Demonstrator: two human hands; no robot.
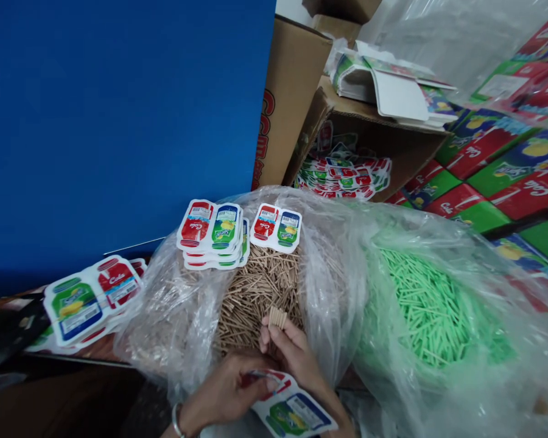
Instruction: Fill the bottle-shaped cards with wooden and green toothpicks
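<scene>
My left hand [234, 384], with a bangle at the wrist, is closed on a printed double packet [296, 413] with a red Cola half and a green-and-blue Sprite half. The packet is tilted and overlaps my right wrist. My right hand [295, 351] pinches a small bundle of short brown sticks [277, 317], held side by side. Below that bundle lies a clear plastic bag [329, 292] filled with loose brown sticks [260, 280]. On the far side of the bag rest a single double packet [276, 227] and a stack of similar packets [210, 228].
More packets [91, 301] lie at left beside a dark object [16, 334]. Another bag holds green sticks [432, 310]. Behind stand an open carton [310, 134] with many packets and several stacked Cola-Sprite boxes [484, 152]. A blue panel [119, 121] covers the upper left.
</scene>
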